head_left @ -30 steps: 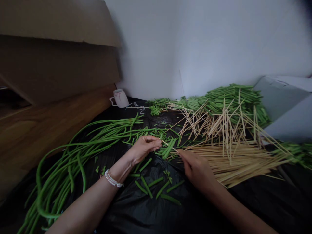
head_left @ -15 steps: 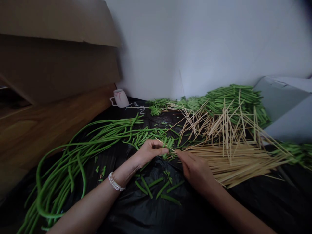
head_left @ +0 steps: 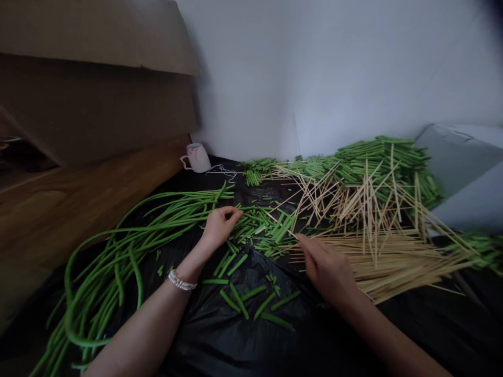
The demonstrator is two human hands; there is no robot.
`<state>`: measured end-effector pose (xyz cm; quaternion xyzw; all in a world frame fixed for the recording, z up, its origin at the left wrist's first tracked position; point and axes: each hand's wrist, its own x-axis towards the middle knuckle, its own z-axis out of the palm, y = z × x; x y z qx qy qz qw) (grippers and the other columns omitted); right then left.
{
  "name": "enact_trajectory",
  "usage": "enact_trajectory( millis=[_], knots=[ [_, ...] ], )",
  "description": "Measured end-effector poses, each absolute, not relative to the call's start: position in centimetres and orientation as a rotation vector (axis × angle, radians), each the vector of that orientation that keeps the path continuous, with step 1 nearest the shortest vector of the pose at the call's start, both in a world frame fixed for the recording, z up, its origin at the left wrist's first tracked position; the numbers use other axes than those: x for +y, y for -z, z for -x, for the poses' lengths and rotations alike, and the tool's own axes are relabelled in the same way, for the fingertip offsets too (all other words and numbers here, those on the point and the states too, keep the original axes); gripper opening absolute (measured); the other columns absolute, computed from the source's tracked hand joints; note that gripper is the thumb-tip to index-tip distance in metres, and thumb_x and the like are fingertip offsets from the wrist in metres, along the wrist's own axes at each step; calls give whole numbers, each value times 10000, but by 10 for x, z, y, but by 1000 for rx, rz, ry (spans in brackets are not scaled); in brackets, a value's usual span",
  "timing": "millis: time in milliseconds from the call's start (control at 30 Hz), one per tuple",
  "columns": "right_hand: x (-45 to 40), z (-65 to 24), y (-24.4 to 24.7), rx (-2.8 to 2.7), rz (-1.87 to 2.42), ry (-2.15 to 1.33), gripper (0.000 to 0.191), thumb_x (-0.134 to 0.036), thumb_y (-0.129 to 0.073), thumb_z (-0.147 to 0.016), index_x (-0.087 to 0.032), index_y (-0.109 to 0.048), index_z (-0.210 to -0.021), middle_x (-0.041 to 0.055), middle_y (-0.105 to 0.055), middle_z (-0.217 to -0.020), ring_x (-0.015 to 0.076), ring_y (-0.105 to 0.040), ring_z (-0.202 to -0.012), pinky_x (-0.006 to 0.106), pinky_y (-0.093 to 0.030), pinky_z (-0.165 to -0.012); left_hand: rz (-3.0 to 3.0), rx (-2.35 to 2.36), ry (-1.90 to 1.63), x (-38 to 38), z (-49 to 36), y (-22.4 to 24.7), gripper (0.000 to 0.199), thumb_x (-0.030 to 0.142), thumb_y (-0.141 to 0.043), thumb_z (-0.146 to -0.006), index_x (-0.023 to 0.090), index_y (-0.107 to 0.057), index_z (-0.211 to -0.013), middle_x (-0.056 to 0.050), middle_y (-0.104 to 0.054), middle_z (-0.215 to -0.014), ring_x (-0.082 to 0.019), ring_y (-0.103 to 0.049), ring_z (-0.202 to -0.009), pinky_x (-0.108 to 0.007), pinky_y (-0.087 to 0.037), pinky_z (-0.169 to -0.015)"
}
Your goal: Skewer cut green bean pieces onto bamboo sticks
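Note:
My right hand [head_left: 324, 262] grips the near end of a thin wooden skewer [head_left: 274, 218], which carries several short green bean pieces [head_left: 282, 226] side by side. My left hand [head_left: 220, 225], with a white beaded bracelet on its wrist, is over the left edge of the pile of cut bean pieces [head_left: 243, 230]. Its thumb and index finger are pinched together at a green piece; whether they grip it is hard to make out. Long uncut beans [head_left: 92, 283] curve across the left side. To the right of my right hand lies a thick layer of loose skewers [head_left: 389, 262].
A white mug [head_left: 197, 158] stands at the back beside tangled string [head_left: 223, 172]. Threaded beans [head_left: 387, 162] are heaped at the back right by a grey-white box [head_left: 463, 167]. A cardboard box [head_left: 98, 104] is at left. Black plastic [head_left: 236, 345] covers the surface.
My left hand has let go of the skewered beans and moved left and up to the cut pieces. My right hand still holds the skewer, shifted slightly right.

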<state>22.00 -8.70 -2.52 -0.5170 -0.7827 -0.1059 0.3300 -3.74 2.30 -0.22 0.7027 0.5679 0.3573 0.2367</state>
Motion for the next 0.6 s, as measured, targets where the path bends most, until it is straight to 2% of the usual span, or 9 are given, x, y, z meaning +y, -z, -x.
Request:
enact_trajectory(
  millis=[167, 400, 600],
  knots=[
    [-89, -217, 25, -2059, 1341, 271, 314, -117, -428, -908, -110, -628, -1150, 109, -715, -969, 199, -674, -926, 301, -525, -854, -2263, 1666, -823, 21, 38, 9, 234, 365, -594, -800, 167, -699, -735, -45, -666, -775, -180, -578, -714, -289, -400, -670],
    [-89, -214, 24, -2072, 1332, 283, 301, -116, -432, -906, -108, -638, -1126, 114, -714, -950, 198, -679, -886, 295, -538, -798, -2469, 1681, -734, 18, 34, 21, 176, 365, -657, -768, 214, -726, -827, -60, -623, -849, -231, -556, -890, -341, -417, -805],
    [-90, -214, 23, -2085, 1339, 253, 315, -112, -425, -906, -114, -631, -1145, 112, -713, -958, 192, -678, -883, 303, -539, -820, -2364, 1635, -786, 22, 35, 19, 110, 285, -626, -778, 199, -692, -791, -49, -635, -841, -196, -564, -808, -309, -421, -760]
  ],
)
